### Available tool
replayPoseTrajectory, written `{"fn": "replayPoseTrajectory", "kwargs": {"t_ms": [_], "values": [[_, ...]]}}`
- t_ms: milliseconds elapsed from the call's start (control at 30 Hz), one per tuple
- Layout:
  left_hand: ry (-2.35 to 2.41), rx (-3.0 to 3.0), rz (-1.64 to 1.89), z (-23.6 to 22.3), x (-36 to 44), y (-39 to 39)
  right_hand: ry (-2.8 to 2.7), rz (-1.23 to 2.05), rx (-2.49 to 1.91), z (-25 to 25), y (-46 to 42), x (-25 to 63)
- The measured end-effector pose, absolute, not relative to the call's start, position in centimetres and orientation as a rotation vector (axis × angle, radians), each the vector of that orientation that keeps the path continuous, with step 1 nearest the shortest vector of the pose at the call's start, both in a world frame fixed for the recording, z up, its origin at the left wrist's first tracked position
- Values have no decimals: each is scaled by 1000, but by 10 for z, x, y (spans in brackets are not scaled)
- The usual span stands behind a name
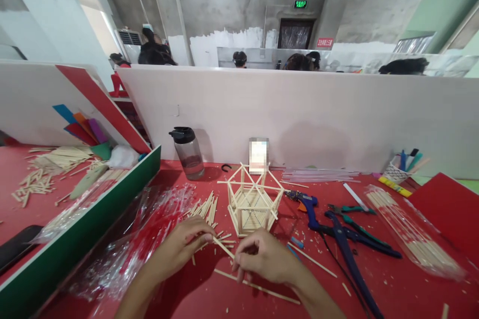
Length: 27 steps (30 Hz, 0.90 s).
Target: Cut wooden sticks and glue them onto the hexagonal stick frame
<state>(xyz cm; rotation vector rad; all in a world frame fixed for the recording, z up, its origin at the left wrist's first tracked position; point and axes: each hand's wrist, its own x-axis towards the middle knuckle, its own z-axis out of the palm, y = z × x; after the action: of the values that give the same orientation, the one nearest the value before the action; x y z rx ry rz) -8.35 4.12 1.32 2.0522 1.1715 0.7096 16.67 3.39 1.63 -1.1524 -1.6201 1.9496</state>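
A short wooden stick slants between my two hands above the red table. My left hand pinches its upper left end between thumb and fingers. The fingers of my right hand are closed around its lower right end. Just beyond my hands stands an open frame of wooden sticks, with several sides and a stick floor. A pile of short sticks lies beyond my left hand. Under my right hand a longer stick lies flat on the table.
On the right are a blue glue gun, a large dark blue cutting tool, green-handled pliers and bagged sticks. Left are plastic wrappers and a green-faced divider. A water bottle and a lit phone stand behind.
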Motion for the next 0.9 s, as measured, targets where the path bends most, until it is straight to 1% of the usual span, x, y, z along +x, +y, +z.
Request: {"fn": "replayPoseTrajectory", "kwargs": {"t_ms": [167, 367, 433, 567, 667, 733, 800, 900], "values": [[1116, 2001, 804, 18, -85, 39, -1620, 1828, -1120, 10, 34, 161], [1022, 1926, 942, 14, -78, 38, -1678, 1928, -1236, 9, 32, 161], [993, 1897, 959, 12, -77, 38, -1824, 1798, -1281, 12, 31, 163], [968, 1784, 1121, 12, -88, 39, -2219, 1333, -1380, 21, 31, 172], [1116, 1742, 1235, 16, -103, 39, -2345, 1260, -1388, 28, 32, 176], [1214, 1765, 1239, 18, -107, 39, -2364, 1221, -1369, 31, 33, 177], [1241, 1827, 1180, 19, -104, 38, -2354, 1161, -1367, 32, 35, 175], [1222, 1971, 992, 17, -89, 36, -2319, 1095, -1388, 30, 35, 174]]}}
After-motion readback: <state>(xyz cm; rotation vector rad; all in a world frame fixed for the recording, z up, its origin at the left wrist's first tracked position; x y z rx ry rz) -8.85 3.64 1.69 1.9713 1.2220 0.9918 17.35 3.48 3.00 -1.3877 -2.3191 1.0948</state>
